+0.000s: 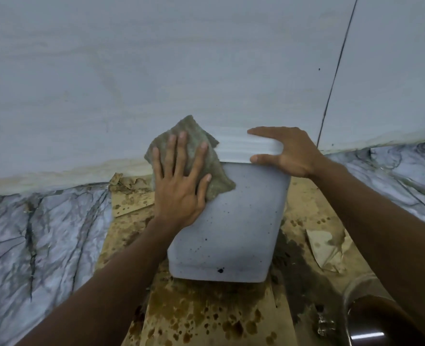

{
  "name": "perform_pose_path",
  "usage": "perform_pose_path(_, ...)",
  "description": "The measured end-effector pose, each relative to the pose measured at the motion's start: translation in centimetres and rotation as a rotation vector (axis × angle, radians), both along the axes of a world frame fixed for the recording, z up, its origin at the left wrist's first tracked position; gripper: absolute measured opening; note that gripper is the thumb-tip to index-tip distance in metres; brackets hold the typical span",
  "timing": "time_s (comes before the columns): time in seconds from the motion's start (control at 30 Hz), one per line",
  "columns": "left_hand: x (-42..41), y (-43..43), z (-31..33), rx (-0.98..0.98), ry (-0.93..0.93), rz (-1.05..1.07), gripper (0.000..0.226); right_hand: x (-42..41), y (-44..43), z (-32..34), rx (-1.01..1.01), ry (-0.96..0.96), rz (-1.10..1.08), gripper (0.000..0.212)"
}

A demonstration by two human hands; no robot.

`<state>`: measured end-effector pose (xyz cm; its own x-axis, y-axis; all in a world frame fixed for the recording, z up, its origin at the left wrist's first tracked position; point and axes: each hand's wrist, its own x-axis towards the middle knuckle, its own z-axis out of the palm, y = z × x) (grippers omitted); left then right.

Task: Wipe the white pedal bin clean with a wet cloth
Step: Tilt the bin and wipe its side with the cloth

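Observation:
The white pedal bin [234, 221] stands on stained cardboard close to the wall, its front face speckled with dark spots. My left hand [180, 181] lies flat with fingers spread on a grey-green cloth [216, 176], pressing it against the bin's upper left corner. The cloth drapes over that corner and sticks up above the lid edge. My right hand [285, 151] clasps the right end of the white lid [241, 148], fingers along the top and thumb on the front edge.
Stained brown cardboard [206, 313] covers the floor under the bin. Grey marbled floor [39, 233] lies on both sides. The pale wall [181, 58] rises right behind the bin. A round container with brown liquid [376, 318] sits at the lower right.

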<state>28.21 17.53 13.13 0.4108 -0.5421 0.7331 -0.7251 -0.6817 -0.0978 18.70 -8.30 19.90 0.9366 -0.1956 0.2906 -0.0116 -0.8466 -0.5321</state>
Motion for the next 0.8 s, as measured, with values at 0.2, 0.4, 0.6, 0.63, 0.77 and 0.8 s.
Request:
perform_pose_path(0.2, 1.1, -1.2, -3.0, -0.047, 0.018, -0.019, 0.072, 2.2, -1.8, -0.3, 0.065, -0.038, 0.016, 0.069)
perform_pose_path(0.4, 1.6, -1.9, -4.5, -0.068, 0.061, 0.028, 0.084, 3.6, -2.6, -1.0, 0.137, -0.08, 0.013, 0.066)
perform_pose_path(0.6, 1.6, -2.5, -4.6, -0.085, 0.084, -0.008, 0.097, 4.0, -3.3, -1.4, 0.185, -0.09, 0.029, 0.063)
perform_pose_path(0.63, 1.6, -2.5, -4.5, -0.083, 0.082, -0.022, 0.098, 4.1, -3.3, -1.4, 0.191, -0.092, 0.028, 0.062)
perform_pose_path(0.77, 0.9, -2.4, -5.4, 0.0, 0.086, -0.04, 0.093, 4.1, -3.2, -1.4, 0.211, -0.112, 0.027, 0.065)
perform_pose_path(0.8, 0.8, -2.3, -5.8, 0.022, 0.092, -0.028, 0.091, 4.1, -3.0, -1.4, 0.217, -0.113, 0.022, 0.062)
